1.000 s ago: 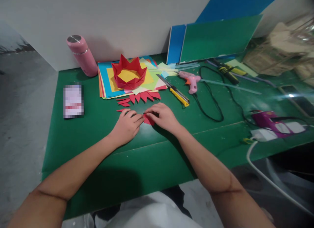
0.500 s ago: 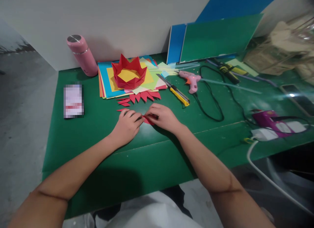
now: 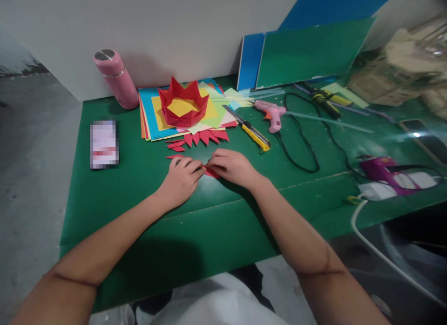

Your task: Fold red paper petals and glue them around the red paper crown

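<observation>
while left hand (image 3: pixel 181 181) lies palm-down, right hand (image 3: pixel 233 167) pinches red paper (image 3: pixel 212 173).

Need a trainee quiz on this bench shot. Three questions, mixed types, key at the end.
1. True or false: the red, crown-shaped folded-paper ring sits on the stack of multicoloured paper sheets.
2. Which is nearest the pink cylindrical flask?
a) yellow-handled utility knife
b) the paper stack
c) pink pistol-shaped glue gun
3. Fill in: the left hand and right hand meet at a small paper piece coloured ____.

Key: 1 true; 2 b; 3 red.
</observation>
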